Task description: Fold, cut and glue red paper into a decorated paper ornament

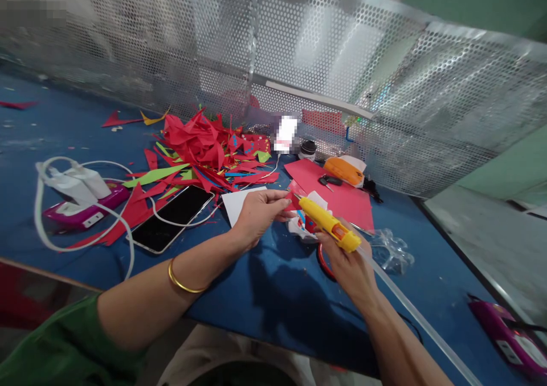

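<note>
Single head-worn view, facing forward and down over the blue counter point(235, 303) toward the perforated metal screen point(179, 44) behind it; the wearer's left hand point(258, 212) and right hand point(350, 263) appear at close range near mid-frame.

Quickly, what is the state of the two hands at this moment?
Left hand: closed, pinching a small red piece.
Right hand: closed around the yellow glue gun.

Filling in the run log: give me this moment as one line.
left hand: holding red paper piece | right hand: holding yellow glue gun | nozzle: at paper, contact unclear | smartphone: on blue table
</note>
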`<state>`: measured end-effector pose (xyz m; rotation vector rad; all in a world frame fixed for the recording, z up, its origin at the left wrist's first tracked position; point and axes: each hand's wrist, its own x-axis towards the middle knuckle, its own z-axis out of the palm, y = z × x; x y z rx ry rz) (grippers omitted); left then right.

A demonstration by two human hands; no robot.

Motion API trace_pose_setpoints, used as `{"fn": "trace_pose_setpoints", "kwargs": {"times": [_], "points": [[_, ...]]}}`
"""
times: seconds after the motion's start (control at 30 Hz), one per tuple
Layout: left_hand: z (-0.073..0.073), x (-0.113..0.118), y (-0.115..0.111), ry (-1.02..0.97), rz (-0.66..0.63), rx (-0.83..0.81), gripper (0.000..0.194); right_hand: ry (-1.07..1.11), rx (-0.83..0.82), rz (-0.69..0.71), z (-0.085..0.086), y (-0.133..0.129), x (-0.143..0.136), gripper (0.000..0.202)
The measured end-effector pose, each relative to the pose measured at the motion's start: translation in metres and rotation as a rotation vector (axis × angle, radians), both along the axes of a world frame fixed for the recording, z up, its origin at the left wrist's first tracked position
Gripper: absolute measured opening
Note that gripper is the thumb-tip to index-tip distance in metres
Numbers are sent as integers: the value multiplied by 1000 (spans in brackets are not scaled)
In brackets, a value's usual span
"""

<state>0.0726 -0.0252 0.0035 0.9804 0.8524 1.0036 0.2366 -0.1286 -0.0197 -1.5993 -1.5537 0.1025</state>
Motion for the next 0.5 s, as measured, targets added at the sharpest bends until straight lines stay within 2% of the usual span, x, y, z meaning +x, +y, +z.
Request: {"fn": "trace_pose_setpoints", "kwargs": {"times": [0.2,0.5], "points": [[0,0,-2,24,-14,-5,9,48,12,34,0,2,-1,40],[2,1,-3,12,-21,-17,8,14,-22,-13,4,0,-3,44]]}}
